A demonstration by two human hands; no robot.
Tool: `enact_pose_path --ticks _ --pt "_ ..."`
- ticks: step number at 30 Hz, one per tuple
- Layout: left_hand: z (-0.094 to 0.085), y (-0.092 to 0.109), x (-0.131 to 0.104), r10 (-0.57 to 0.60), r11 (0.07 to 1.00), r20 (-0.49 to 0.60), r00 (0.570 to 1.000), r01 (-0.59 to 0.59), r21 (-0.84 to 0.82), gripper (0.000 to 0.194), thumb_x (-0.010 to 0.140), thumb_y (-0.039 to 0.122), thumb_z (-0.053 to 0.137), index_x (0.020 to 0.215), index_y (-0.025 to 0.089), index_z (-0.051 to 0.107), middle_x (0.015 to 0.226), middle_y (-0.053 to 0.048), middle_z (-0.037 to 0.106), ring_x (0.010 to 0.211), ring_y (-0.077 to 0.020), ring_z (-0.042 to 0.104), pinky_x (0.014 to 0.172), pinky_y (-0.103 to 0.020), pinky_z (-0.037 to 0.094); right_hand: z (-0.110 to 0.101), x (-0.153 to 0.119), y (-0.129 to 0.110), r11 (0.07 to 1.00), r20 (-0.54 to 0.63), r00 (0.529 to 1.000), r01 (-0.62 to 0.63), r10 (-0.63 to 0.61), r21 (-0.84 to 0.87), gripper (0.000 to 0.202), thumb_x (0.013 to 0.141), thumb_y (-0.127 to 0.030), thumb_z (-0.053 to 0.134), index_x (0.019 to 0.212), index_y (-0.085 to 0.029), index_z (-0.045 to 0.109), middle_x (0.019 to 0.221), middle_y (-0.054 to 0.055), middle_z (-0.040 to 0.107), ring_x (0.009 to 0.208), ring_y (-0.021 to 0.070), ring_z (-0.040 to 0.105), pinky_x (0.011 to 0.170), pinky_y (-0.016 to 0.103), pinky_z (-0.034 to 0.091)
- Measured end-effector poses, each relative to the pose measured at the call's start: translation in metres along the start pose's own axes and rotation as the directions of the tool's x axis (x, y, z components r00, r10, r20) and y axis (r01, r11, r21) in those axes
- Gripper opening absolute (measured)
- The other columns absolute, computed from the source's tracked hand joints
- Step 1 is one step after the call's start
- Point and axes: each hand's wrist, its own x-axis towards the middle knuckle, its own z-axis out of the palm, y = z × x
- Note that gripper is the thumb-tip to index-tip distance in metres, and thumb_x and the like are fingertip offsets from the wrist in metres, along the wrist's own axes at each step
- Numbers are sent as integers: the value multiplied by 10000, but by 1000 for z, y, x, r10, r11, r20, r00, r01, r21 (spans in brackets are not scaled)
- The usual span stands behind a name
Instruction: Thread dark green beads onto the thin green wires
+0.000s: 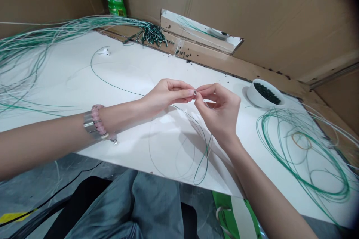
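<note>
Our left hand (168, 95) and right hand (218, 110) pinch one thin green wire (202, 157); its slack loop could snag on the desk (134, 71) edge.

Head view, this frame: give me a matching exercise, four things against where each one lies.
Things:
1. earbud
2. white bowl
3. rubber band
4. green wire

Places:
A. inside the wire coil at the right
B. pinched between the left hand and right hand
C. far left part of the white board, alone
D. right of the hands, holding dark bits

Pairs: 1-C, 2-D, 3-A, 4-B
</note>
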Motion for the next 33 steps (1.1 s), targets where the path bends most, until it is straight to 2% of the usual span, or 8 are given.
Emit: enact_pose_path --ticks 8,12,18,28,33 --pt "1 2 1 87 987 -70 994 -77 143 176 679 287 740 764 142 688 771 -21 689 753 -127 640 813 -301 507 -1 2 -2 994 26 998 -67 65 83 80 784 -185 586 706 -166 582 769 8 666 686 120 656 552 227 581" --pt "3 2 1 127 976 -68 989 -113 188 155 686 273 730 755 141 684 765 -16 689 749 -125 640 794 -288 509 -1 3 -3 989 25 995 -96 94 114 60 754 -160 593 697 -163 577 752 1 662 675 121 660 554 230 588" --pt "0 0 1 149 964 -38 988 -137 229 141 695 261 721 759 142 681 755 -6 681 738 -117 637 777 -273 507 -1 2 -4 992 26 996 -90 88 91 73 703 -101 590 659 -155 570 727 -2 663 650 120 665 529 202 565" --pt "4 5 2 160 949 -45 986 -141 280 154 673 252 729 724 122 666 713 -19 675 703 -123 635 741 -266 516 -2 2 -3 997 48 996 -76 75 24 88 690 -84 582 646 -158 568 745 9 671 665 130 672 516 194 558" --pt "3 3 2 193 921 -30 981 -170 352 118 697 234 694 716 123 661 711 -25 675 700 -125 632 720 -257 515 -4 3 -3 998 78 997 -6 11 -70 112 675 -59 561 660 -165 592 721 -2 666 666 126 655 560 227 585"
